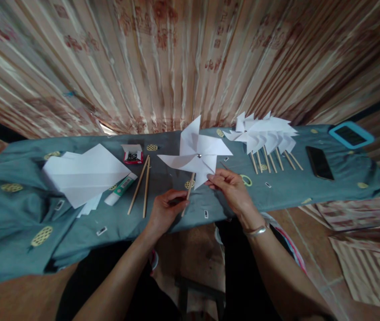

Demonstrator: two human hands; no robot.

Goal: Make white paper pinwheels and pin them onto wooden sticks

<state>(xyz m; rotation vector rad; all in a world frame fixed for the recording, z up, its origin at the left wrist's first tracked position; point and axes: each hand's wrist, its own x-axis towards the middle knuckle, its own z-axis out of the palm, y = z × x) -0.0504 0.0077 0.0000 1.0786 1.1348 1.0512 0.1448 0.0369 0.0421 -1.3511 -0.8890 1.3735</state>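
Note:
A white paper pinwheel (190, 151) with a shiny pin at its centre is held up above the cloth, in front of me. My left hand (167, 208) pinches its thin wooden stick (191, 186) from the left. With thumb and fingertips, my right hand (232, 189) grips the lower right blade of the pinwheel. Left of my hands lie two loose wooden sticks (146, 189). Beside them sits a small red and white box (133, 154) with dark pins inside.
White paper sheets (86, 171) and a glue stick (121, 189) lie on the left. Several finished pinwheels (266, 133) overlap on the right, near green-handled scissors (246, 180). Farther right are a dark phone (319, 162) and a blue-framed tablet (351, 134). A curtain (183, 67) hangs behind the table.

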